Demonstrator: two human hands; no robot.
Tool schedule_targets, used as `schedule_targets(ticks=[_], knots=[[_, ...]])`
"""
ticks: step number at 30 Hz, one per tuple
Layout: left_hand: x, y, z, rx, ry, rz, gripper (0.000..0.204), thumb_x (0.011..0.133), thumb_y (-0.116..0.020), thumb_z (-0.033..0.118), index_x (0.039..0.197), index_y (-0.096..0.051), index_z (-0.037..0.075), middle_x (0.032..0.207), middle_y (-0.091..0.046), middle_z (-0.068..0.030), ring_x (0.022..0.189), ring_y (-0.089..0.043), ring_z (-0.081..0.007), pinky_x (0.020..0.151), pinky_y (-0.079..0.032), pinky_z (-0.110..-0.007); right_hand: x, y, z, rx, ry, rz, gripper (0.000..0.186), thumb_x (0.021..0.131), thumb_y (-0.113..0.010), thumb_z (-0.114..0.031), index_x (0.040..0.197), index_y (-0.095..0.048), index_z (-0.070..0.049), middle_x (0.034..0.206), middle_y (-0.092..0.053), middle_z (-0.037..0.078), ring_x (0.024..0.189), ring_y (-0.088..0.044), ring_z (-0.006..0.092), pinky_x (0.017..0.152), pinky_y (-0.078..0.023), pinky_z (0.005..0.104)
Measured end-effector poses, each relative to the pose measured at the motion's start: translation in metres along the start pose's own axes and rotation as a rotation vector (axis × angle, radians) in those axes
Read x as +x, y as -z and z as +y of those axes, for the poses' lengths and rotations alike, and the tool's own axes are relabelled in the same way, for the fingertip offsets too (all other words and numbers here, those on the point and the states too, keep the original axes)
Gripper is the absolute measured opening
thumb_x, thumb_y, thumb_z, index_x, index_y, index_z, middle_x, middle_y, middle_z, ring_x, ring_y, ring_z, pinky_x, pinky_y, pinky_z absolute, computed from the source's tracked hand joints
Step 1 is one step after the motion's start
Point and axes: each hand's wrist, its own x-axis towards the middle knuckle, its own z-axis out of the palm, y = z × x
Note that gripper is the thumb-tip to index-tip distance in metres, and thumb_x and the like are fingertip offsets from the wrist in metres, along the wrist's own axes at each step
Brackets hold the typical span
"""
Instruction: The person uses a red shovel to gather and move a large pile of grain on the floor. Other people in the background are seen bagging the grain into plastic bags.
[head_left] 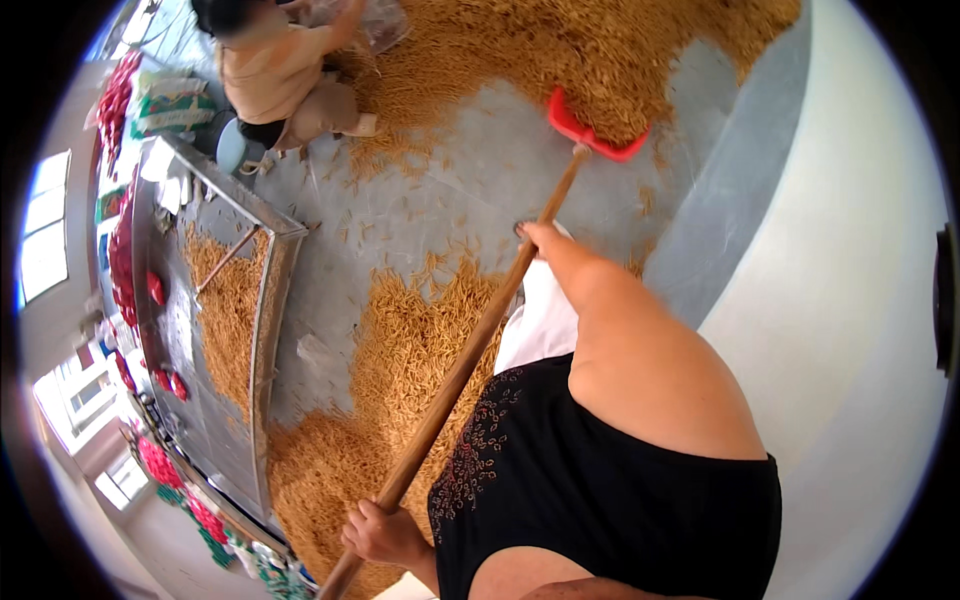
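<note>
The lower end of the wooden handle [470, 350] is cut off by the bottom edge, just below the left hand [380, 533]. The crouching person [275, 75] beyond the red broom head [592, 133] is cropped at the top edge. Red packets [120, 260] past the metal tray [262, 330] are too blurred to identify.

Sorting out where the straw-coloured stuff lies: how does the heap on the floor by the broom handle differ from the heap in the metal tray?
The floor heap spreads loose and ragged over grey floor; the tray heap is a narrower strip held inside the metal tray. The floor heap looks larger. The wooden broom handle crosses the floor heap; a thin stick lies over the tray heap. Both are the same golden strands.
</note>
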Motion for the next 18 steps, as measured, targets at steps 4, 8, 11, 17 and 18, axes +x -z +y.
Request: schedule_targets(ticks=[4,8,11,17,18], knots=[[-0.007,-0.03,-0.002,-0.11,0.085,-0.173,0.005,0.067,-0.058,0.003,0.064,-0.055,0.005,0.068,-0.058,-0.0113,0.071,-0.052,-0.0304,0.075,-0.041,-0.04,-0.052,-0.009,0.016,-0.33,-0.122,-0.054,0.036,0.09,-0.051,-0.039,0.117,-0.051,-0.015,0.112,-0.057,0.003,0.092,-0.058,0.02,0.074,-0.052,0.0441],[-0.016,-0.055,-0.002,-0.195,0.134,-0.233,0.006,0.068,-0.056,0.0,0.064,-0.056,0.005,0.069,-0.058,-0.0116,0.075,-0.053,-0.0308,0.075,-0.04,-0.04,-0.059,0.013,-0.03,-1.289,0.169,-0.397,0.042,0.087,-0.052,-0.039,0.109,-0.052,-0.003,0.101,-0.059,0.018,0.083,-0.063,0.0295,0.067,-0.054,0.0425],[-0.03,-0.066,0.003,-0.226,0.198,-0.205,0.006,0.068,-0.057,0.001,0.064,-0.057,0.005,0.069,-0.058,-0.0116,0.074,-0.052,-0.0306,0.075,-0.04,-0.04,-0.108,-0.016,-0.086,-1.326,-0.021,-0.263,0.035,0.087,-0.052,-0.033,0.104,-0.054,-0.003,0.107,-0.055,0.019,0.087,-0.062,0.0303,0.065,-0.055,0.0405],[-0.001,-0.031,0.005,-0.242,0.263,-0.122,0.007,0.071,-0.055,0.0,0.068,-0.058,0.005,0.07,-0.058,-0.0107,0.076,-0.054,-0.0278,0.075,-0.041,-0.037,-0.143,-0.009,-0.118,-0.903,0.077,-0.285,0.033,0.089,-0.052,-0.026,0.11,-0.045,-0.002,0.094,-0.056,0.017,0.074,-0.062,0.026,0.059,-0.054,0.0376],[0.005,-0.027,0.004,-0.238,0.269,-0.123,0.008,0.072,-0.054,0.0,0.068,-0.058,0.005,0.07,-0.058,-0.0103,0.076,-0.054,-0.0274,0.075,-0.041,-0.037,-0.142,-0.005,-0.118,-0.884,0.091,-0.278,0.032,0.089,-0.052,-0.025,0.11,-0.045,-0.003,0.094,-0.056,0.017,0.074,-0.062,0.026,0.059,-0.054,0.0375]])
